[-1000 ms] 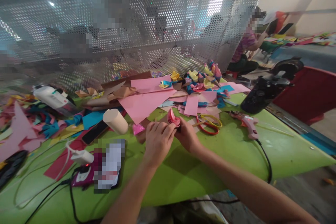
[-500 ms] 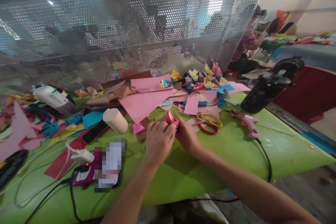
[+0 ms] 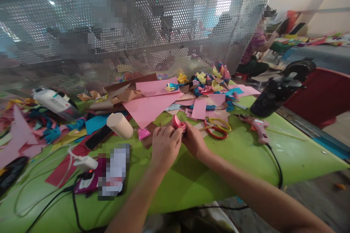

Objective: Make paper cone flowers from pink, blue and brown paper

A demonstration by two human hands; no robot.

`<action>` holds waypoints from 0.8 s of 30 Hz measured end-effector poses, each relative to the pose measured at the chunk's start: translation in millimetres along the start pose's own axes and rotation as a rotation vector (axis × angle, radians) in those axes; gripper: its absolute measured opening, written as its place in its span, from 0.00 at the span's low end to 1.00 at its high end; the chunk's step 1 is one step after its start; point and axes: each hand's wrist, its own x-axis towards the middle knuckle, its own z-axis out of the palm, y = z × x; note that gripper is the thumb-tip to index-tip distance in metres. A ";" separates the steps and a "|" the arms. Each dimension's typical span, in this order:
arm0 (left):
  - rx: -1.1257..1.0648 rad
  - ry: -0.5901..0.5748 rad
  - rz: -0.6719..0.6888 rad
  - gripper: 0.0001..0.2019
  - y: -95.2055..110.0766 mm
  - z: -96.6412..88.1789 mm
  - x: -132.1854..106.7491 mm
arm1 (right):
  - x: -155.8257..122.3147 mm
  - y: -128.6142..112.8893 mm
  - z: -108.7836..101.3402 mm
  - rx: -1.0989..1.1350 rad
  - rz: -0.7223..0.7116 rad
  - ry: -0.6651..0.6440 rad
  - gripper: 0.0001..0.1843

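Both my hands meet over the middle of the green table (image 3: 191,193), closed around a rolled pink paper flower (image 3: 178,122) with layered red-pink edges. My left hand (image 3: 166,145) grips its near left side, fingers wrapped over it. From the right, my right hand (image 3: 194,140) holds it lower down; some of those fingertips are hidden behind the paper. Just right of my hands lie scissors (image 3: 222,127) with red and yellow handles. A small bright pink scrap (image 3: 143,133) rests to the left, and large pink paper sheets (image 3: 151,107) spread out behind.
A glue gun (image 3: 259,129) with its cord and a dark bottle (image 3: 269,96) are at right. On the left are a beige paper roll (image 3: 119,125), phones, a purple power strip (image 3: 87,184) with cables, and a white bottle (image 3: 53,102). Folded paper flowers (image 3: 210,80) pile up before a perforated metal screen (image 3: 175,43).
Almost nothing differs. Both hands stay around the pink paper flower in nearly the same place, and the view has shifted only slightly.
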 end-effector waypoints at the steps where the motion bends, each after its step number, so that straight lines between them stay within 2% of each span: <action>1: 0.000 -0.005 -0.001 0.05 -0.1 0.0 -0.1 | -0.2 0.5 0.3 -0.003 -0.010 0.000 0.10; 5: -0.009 -0.001 -0.005 0.05 -0.2 0.4 -0.1 | -0.2 2.4 1.8 -0.015 -0.038 0.010 0.08; 11: -0.034 0.018 0.002 0.08 -0.1 0.3 -0.1 | 0.3 3.3 2.1 -0.026 -0.047 0.029 0.13; 16: -0.016 0.018 0.004 0.06 1.0 -0.2 0.1 | -0.9 4.1 3.0 -0.038 -0.047 0.033 0.09; 24: -0.024 -0.005 -0.001 0.08 1.6 -0.8 -1.0 | -0.9 2.8 3.1 -0.036 -0.034 0.036 0.11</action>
